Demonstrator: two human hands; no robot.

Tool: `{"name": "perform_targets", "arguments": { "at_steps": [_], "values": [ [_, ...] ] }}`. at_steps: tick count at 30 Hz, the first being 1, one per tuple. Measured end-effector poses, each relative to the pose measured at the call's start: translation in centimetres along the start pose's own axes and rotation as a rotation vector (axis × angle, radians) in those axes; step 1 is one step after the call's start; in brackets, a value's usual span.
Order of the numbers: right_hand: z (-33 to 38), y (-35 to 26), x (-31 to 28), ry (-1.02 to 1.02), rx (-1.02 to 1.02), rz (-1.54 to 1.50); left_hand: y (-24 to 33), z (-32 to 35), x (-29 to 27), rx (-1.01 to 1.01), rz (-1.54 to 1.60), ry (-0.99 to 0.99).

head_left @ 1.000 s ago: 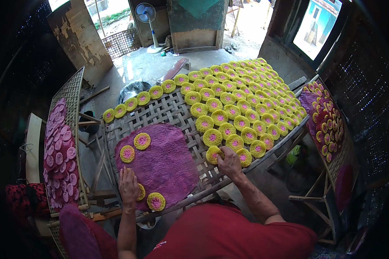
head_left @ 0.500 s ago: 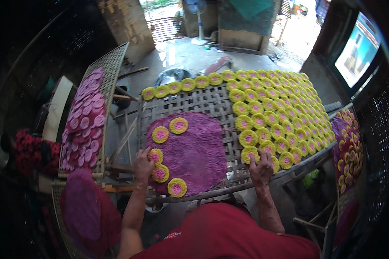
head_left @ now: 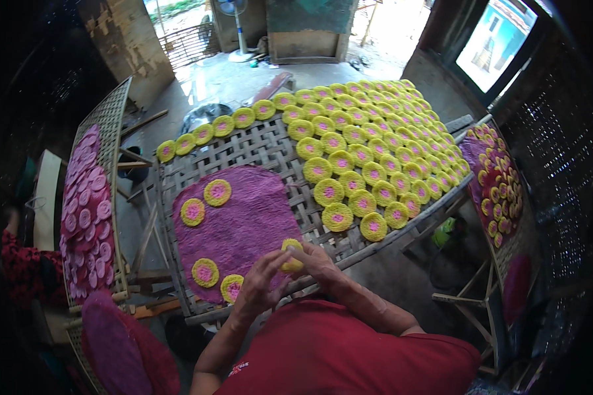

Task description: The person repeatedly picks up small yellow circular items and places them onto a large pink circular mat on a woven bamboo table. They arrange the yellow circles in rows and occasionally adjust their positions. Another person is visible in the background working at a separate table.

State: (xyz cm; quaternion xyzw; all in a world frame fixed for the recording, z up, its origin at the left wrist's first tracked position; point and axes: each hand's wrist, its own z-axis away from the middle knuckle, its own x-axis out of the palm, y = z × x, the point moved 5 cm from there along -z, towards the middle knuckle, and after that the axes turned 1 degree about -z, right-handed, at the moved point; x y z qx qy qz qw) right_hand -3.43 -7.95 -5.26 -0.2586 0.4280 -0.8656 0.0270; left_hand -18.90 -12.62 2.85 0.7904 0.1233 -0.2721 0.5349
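In front of my chest, a yellow disc is held between both hands. My left hand has its fingers curled up to the disc's left edge; its palm side is partly hidden. My right hand pinches the same disc from the right. Below and left of them lies a purple textured sheet. On it rest several yellow discs with pink centres, among them an upper disc and a lower disc. The disc near my left wrist is partly covered.
A woven bamboo rack carries the sheet, with dense rows of similar discs on its right. A tilted rack of pink swirled discs stands left; another loaded rack stands right. A fan stands at the back.
My left hand has taken a disc off the sheet's left edge and moved right. My right hand has left the disc rows and come in to meet it. The view has swung right.
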Motion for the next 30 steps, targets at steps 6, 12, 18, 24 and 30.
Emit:
{"name": "perform_targets", "arguments": {
  "at_steps": [6, 12, 18, 24, 30],
  "values": [
    [4.3, -2.9, -7.0, 0.429, -0.249, 0.68, -6.0, 4.8, -6.5, -0.311, -0.471, 0.14],
    [6.2, -4.2, -10.4, 0.743, -0.466, 0.988, -6.3, 10.0, -5.7, -0.192, -0.582, -0.145],
    [7.5, -5.6, -10.0, 0.908, -0.716, 1.309, -4.6, 8.5, -5.9, -0.2, -0.614, -0.083],
    [5.7, -5.5, -5.3, 0.535, -0.484, 0.891, -4.6, 6.6, -6.9, -0.512, -0.126, -0.031],
    [0.2, -2.0, 2.3, -0.108, 0.22, 0.163, -2.3, 1.4, -5.6, -0.365, 0.072, 0.269]
  ]
}}
